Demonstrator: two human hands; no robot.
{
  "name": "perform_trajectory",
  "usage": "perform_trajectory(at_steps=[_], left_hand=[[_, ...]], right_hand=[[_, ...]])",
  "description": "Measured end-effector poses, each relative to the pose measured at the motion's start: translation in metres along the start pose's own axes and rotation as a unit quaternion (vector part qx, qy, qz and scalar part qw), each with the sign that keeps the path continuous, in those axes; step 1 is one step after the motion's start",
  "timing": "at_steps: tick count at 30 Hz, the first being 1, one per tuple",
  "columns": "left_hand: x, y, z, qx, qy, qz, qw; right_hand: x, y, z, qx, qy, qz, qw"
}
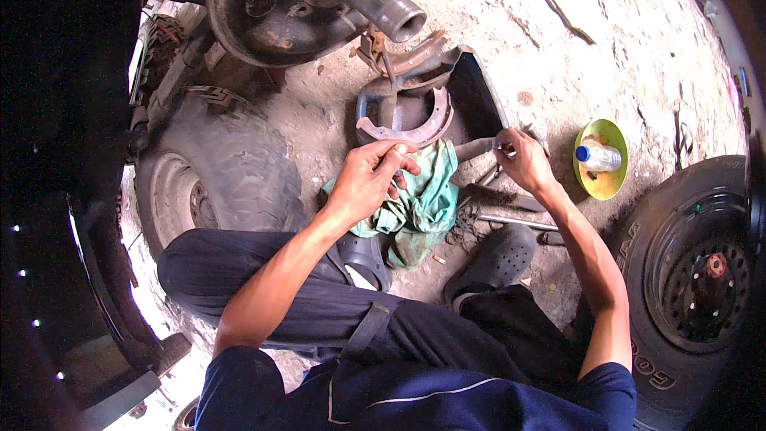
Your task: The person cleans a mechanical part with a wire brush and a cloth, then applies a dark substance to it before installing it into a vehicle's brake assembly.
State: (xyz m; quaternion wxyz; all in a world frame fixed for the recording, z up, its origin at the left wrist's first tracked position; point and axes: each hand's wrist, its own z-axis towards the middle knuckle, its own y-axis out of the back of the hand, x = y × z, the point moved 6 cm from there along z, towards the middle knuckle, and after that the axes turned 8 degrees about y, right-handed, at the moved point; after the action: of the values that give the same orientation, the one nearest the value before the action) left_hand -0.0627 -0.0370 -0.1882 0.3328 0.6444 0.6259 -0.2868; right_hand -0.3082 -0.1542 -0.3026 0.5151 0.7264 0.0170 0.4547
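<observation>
Our left hand [365, 182] curls just beside the curved brake shoe [436, 124] near the green cloth [429, 201]; our right hand [524, 161] bends its fingers inward. We cannot tell whether either grips anything.

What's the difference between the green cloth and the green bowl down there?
The green cloth is crumpled into loose folds, while the green bowl keeps a smooth, round shape. The cloth is a bluish green, but the bowl is a bright yellow-green. The cloth lies close by the left hand; the bowl sits apart, beyond the right hand, with a clear, blue-capped bottle in it. Both are greenish.
</observation>
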Motion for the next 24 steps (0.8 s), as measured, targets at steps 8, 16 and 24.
perform_trajectory(at_steps=[8,16,24], left_hand=[[-0.023,0.014,-0.019,-0.012,0.050,-0.183,0.982],[-0.069,0.019,-0.034,-0.075,-0.146,-0.031,0.986],[-0.055,0.035,-0.029,-0.109,-0.093,-0.069,0.987]], right_hand=[[0.143,0.070,0.045,-0.066,0.066,0.314,0.945],[0.198,0.086,0.059,-0.033,0.108,0.287,0.951],[0.200,0.085,0.066,-0.159,0.185,0.264,0.933]])
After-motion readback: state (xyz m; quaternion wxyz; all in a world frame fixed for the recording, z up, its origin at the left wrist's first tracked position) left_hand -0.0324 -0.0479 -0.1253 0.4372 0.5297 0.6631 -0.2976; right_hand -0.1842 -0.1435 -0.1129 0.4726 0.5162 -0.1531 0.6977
